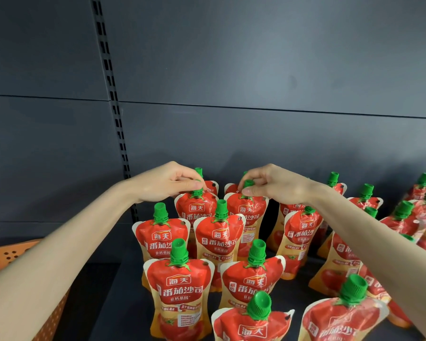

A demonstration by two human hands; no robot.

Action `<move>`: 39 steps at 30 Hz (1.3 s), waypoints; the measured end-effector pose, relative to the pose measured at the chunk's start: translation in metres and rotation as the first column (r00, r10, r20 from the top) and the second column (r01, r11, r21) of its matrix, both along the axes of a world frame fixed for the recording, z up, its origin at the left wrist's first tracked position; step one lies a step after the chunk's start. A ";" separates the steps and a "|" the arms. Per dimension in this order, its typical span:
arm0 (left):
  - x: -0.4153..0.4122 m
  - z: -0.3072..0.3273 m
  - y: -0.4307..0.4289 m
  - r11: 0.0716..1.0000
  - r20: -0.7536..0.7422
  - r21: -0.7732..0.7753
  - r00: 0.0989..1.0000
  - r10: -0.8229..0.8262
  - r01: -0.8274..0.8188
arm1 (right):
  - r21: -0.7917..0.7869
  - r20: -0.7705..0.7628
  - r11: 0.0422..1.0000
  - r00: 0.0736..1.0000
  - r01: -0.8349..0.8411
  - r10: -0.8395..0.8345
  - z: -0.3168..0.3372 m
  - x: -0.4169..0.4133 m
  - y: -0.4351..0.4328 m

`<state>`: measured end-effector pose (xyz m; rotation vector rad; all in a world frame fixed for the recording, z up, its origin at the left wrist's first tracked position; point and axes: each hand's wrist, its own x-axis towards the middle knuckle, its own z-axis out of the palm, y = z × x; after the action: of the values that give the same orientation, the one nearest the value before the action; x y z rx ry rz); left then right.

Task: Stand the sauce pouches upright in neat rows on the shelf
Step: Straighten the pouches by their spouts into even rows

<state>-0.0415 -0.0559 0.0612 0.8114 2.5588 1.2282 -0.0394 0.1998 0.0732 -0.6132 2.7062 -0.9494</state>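
Basket: an orange perforated plastic basket (pixel 0 257) sits at the far left, below and outside the left forearm.
Upright: a dark slotted metal upright (pixel 110 94) climbs the grey back panel (pixel 256 70), above and just outside the left hand.
Left hand: the left hand (pixel 167 182) reaches in with fingers curled, thumb and forefinger pinching a green screw cap.
Left pouch: the left pouch (pixel 197 209), a red-and-cream plastic stand-up sauce pouch with a green spout, stands upright directly under that pinch. Another pouch stands just behind it.
Front pouches: the front pouches (pixel 180 286), the same red, green-capped kind, stand upright in rows nearer the person than both hands, between the two forearms.
Right hand: the right hand (pixel 271 184) mirrors the other, fingers curled, thumb and fingertips pinching a green cap.
Right pouch: the right pouch (pixel 247 209), identical, stands upright beneath the right hand, just beside the left pouch.
Far pouches: the far pouches (pixel 301 232) stand under and beyond the right forearm; their rows look looser, and some lean.
Shelf: the dark grey metal shelf (pixel 118 303) carries every pouch below both hands.
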 end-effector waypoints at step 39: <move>0.001 -0.014 0.002 0.994 -0.110 0.083 0.991 0.077 -0.068 | -0.076 -0.038 0.997 0.999 0.020 -0.023 -0.004 0.009 0.001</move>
<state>-0.0401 -0.0537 0.0475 0.8343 2.6660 1.3501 -0.0303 0.2005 0.0688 -0.6242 2.7266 -1.0608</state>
